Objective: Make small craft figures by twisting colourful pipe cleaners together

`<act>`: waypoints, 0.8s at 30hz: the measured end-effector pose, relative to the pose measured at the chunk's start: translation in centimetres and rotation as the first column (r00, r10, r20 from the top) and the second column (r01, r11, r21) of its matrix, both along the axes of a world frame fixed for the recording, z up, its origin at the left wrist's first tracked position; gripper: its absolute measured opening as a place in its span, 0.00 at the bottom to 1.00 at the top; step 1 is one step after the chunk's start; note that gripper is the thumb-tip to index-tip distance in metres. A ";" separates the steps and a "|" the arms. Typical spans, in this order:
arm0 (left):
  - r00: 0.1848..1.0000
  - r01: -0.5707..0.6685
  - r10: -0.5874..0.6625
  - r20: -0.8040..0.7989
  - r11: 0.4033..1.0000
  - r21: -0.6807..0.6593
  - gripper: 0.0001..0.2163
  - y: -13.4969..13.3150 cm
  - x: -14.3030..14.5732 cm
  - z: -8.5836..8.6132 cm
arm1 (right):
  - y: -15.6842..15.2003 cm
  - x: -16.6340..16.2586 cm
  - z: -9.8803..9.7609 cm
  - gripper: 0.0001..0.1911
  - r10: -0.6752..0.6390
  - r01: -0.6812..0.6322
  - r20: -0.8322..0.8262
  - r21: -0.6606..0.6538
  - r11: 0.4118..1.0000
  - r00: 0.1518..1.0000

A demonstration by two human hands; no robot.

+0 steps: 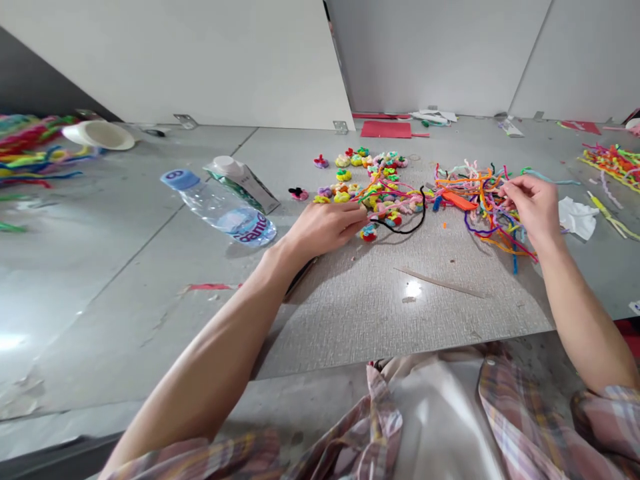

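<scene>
Two hands at work, bright strands between them!
Far left, the bottle (223, 210) stands by the carton (245, 183); next comes the left hand (334, 227), fingers curled at the near edge of the small knotted pieces (343, 175), its grip impossible to tell; the black strand (420, 221) curves out just right of its fingertips, then the orange comb (459, 201) on the tangled strands (493, 230), and at their right edge the right hand (536, 203), thumb and finger close together, any hold unclear.
</scene>
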State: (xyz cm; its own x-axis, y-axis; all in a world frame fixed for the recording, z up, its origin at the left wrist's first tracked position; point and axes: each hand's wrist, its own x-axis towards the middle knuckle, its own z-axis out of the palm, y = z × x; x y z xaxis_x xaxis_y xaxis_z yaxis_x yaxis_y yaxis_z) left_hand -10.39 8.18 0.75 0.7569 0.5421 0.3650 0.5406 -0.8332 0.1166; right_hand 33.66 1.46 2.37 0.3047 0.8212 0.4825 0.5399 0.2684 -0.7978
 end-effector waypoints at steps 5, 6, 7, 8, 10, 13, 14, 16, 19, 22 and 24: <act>0.998 0.028 -0.024 -0.066 0.998 0.058 0.14 -0.8 0.8 -0.3 | -0.3 1.6 0.6 0.07 -0.052 0.075 0.326 -0.058 0.996 0.944; 0.997 0.028 -0.023 -0.073 0.997 0.068 0.15 -0.9 0.8 -0.3 | -0.4 1.4 0.5 0.08 -0.014 0.069 0.392 -0.125 0.990 0.920; 0.997 0.028 -0.021 -0.080 0.997 0.078 0.15 -0.9 0.9 -0.4 | -0.5 1.2 0.4 0.08 0.027 0.068 0.448 -0.194 0.979 0.894; 0.996 0.025 -0.017 -0.088 0.996 0.089 0.15 -1.0 0.9 -0.4 | -0.7 0.9 0.3 0.08 0.067 0.071 0.493 -0.256 0.964 0.868; 0.994 0.018 -0.006 -0.105 0.994 0.109 0.16 -1.0 0.8 -0.4 | -0.9 0.5 -0.2 0.07 0.132 0.080 0.555 -0.342 0.936 0.821; 0.992 0.007 0.008 -0.125 0.993 0.120 0.16 -1.1 0.9 -0.4 | -1.0 0.6 -1.0 0.04 0.163 0.116 0.607 -0.394 0.912 0.778; 0.991 0.016 0.001 -0.135 0.992 0.124 0.16 -1.2 1.0 -0.4 | -1.0 0.8 -1.2 0.04 0.155 0.142 0.627 -0.397 0.907 0.763; 0.986 0.062 -0.040 -0.162 0.989 0.135 0.16 -1.5 1.4 -0.4 | -0.8 1.4 -1.5 0.07 0.112 0.201 0.669 -0.372 0.906 0.735; 0.974 0.146 -0.116 -0.197 0.978 0.147 0.15 -2.1 2.2 -0.8 | -0.4 2.4 -1.8 0.10 0.030 0.266 0.718 -0.296 0.917 0.695; 0.962 0.187 -0.148 -0.229 0.970 0.157 0.14 -2.5 2.7 -1.1 | -0.1 2.9 -2.0 0.15 0.003 0.277 0.739 -0.256 0.926 0.674; 0.958 0.192 -0.148 -0.247 0.968 0.164 0.13 -2.5 2.8 -1.3 | 0.0 2.9 -2.3 0.14 0.018 0.261 0.745 -0.256 0.931 0.667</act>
State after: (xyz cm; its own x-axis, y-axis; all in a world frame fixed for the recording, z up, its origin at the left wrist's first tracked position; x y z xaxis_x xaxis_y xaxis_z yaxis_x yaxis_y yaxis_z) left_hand -7.57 5.65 -0.59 0.9071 0.3382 0.2505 0.3832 -0.9099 -0.1588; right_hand 36.61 1.49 0.10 0.0811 0.9460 0.3140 0.9868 -0.0320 -0.1586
